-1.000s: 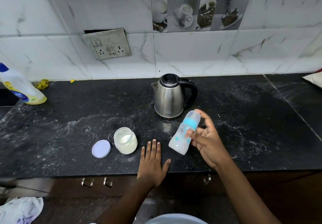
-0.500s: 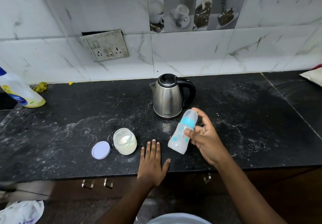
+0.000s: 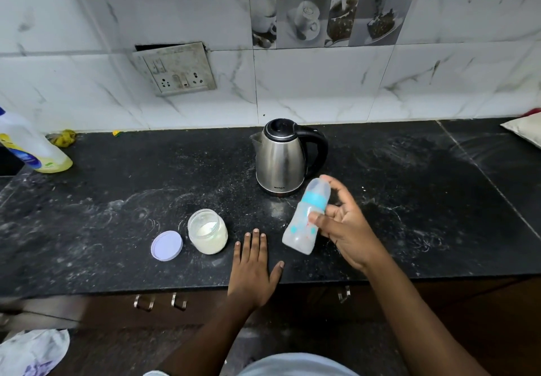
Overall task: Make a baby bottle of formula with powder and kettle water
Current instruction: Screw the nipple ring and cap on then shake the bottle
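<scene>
- Head view, looking down on a black stone counter [image 3: 117, 200] dusted with pale powder smears, with a white marble-tiled wall behind it.
- Right hand [image 3: 348, 229]: closed around a baby bottle [image 3: 304, 223], thumb across the front and fingers behind; the bottle is held off the counter, tilted with its capped top leaning away and to the right.
- Baby bottle: translucent body with small blue and red prints, a blue collar and a clear cap over the top. Its contents cannot be made out through the cloudy wall.
- Left hand [image 3: 254, 267]: empty, palm down and flat on the counter near the front edge, fingers together and thumb spread out to the side.
- Powder jar [image 3: 207, 235]: clear, lidless, upright just left of the left hand, holding cream-white powder that reaches most of the way up.
- Jar lid [image 3: 167, 245]: pale lilac disc lying flat on the counter, just beside the jar on its left, not touching it.
- Kettle [image 3: 284, 156]: stainless steel with black lid closed and black handle to the right, standing upright behind the bottle; what it holds is hidden.
- Detergent bottle [image 3: 32, 147]: at the far left edge, with yellow liquid in its base.
- Wall socket plate [image 3: 175, 68]: hangs crooked on the tiles above the counter.
</scene>
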`<action>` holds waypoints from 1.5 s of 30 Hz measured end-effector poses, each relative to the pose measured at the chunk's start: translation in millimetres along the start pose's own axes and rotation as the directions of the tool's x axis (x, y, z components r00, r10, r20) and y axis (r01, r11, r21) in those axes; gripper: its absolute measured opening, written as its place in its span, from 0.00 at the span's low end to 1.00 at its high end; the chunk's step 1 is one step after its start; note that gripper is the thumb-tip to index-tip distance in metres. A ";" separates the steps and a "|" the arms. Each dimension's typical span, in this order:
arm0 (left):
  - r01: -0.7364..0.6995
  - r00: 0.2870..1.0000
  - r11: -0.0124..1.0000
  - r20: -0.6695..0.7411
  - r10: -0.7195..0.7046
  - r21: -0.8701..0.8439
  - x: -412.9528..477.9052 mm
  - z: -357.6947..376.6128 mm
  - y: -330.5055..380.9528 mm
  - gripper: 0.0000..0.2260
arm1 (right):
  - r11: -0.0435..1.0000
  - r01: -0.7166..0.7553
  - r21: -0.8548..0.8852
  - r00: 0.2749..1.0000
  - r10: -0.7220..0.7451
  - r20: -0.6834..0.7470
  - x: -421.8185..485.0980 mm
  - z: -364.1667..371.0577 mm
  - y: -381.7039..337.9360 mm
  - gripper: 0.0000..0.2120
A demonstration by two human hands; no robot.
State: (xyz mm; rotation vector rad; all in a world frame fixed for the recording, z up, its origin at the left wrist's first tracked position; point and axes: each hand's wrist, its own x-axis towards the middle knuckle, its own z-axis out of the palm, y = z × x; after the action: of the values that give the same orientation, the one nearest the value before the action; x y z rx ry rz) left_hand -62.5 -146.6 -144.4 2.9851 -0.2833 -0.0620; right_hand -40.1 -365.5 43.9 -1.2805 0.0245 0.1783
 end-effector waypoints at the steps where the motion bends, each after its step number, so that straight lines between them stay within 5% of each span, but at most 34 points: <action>1: -0.002 1.000 1.000 -0.003 0.002 0.002 0.3 -0.7 0.3 0.39 | 1.000 -0.007 -0.009 1.000 0.008 0.013 -1.1 1.4 -0.9 0.36; 5: 0.003 1.000 1.000 -0.001 -0.003 0.002 0.1 -1.6 0.6 0.39 | 0.992 0.045 0.122 0.991 -0.028 -0.132 4.5 -4.5 0.0 0.33; 9: -0.002 1.000 1.000 0.014 0.002 0.012 0.1 -1.9 0.5 0.38 | 1.000 0.003 -0.012 1.000 -0.003 0.020 0.9 -2.0 -3.1 0.36; 12: 0.001 1.000 1.000 0.006 -0.001 0.013 0.8 -0.3 0.8 0.38 | 0.990 0.073 0.124 0.989 -0.056 -0.136 6.7 -5.7 -1.7 0.36; 15: 0.003 1.000 1.000 0.012 -0.003 0.011 0.3 -0.1 0.1 0.38 | 0.999 0.024 -0.022 0.999 -0.023 0.025 5.5 -0.7 -3.2 0.37; 19: 0.002 1.000 1.000 0.031 -0.002 -0.005 0.7 -4.7 1.4 0.39 | 0.992 0.079 0.096 0.991 -0.068 -0.118 8.2 -2.0 -6.3 0.39; 23: 0.003 1.000 1.000 0.016 -0.003 0.006 0.1 -3.4 0.7 0.39 | 0.997 0.032 -0.065 0.999 -0.029 0.035 8.7 -0.3 -10.6 0.39; 26: -0.001 1.000 1.000 0.018 0.001 -0.004 0.6 -3.1 0.7 0.39 | 0.994 0.087 0.061 0.987 -0.078 -0.142 13.9 -3.2 -10.9 0.37; 30: -0.004 1.000 1.000 0.020 0.004 0.001 -0.1 -2.2 0.5 0.39 | 0.998 0.031 -0.062 0.999 -0.029 0.036 9.9 -0.9 -11.6 0.38; 34: -0.001 1.000 1.000 0.005 0.001 0.005 1.1 -1.7 1.0 0.39 | 0.989 0.099 0.106 0.979 -0.078 -0.187 12.0 -4.2 -9.7 0.34; 37: -0.006 1.000 1.000 0.015 0.006 0.008 0.5 -1.6 0.3 0.39 | 0.998 0.020 -0.058 1.000 -0.021 -0.009 9.9 -3.6 -12.7 0.36; 41: -0.003 1.000 1.000 0.019 0.002 0.023 1.9 -1.2 0.6 0.38 | 0.992 0.103 0.076 0.982 -0.089 -0.166 13.5 -7.8 -15.3 0.33; 45: -0.005 1.000 0.999 -0.002 0.005 0.033 2.1 1.3 -0.1 0.38 | 0.999 0.034 -0.039 0.999 -0.034 0.003 6.2 -3.5 -14.2 0.37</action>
State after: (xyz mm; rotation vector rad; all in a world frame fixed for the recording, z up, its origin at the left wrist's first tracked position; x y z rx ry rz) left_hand -60.5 -147.0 -145.7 3.0171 -0.2941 -0.0537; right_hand -31.6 -372.0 55.6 -1.3191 -0.0027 0.1518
